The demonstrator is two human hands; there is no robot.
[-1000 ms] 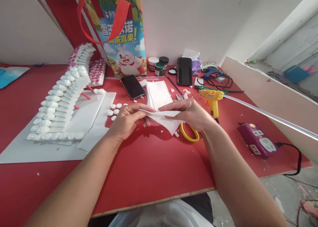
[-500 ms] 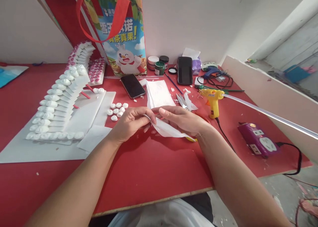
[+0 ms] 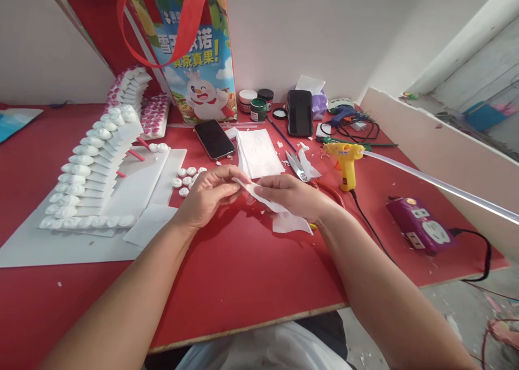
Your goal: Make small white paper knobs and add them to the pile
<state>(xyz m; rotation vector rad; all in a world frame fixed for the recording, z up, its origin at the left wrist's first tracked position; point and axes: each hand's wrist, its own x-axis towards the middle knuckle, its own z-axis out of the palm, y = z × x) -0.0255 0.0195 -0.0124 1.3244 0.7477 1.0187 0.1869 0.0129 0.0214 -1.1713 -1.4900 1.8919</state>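
Left hand (image 3: 211, 194) pinched nearly closed on one end of the paper (image 3: 291, 223); right hand (image 3: 294, 194) pinching along it, loose end hanging below that hand. Right thumb was lifted a moment ago, now it's down on the sheet, which looks narrower between the hands, so probably gathered, not spread. Scissors (image 3: 298, 167) just beyond right hand.

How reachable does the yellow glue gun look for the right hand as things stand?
Probably yes: the yellow glue gun sits close to the right hand, with only flat-lying scissors partly between, though that hand appears to hold the white sheet.
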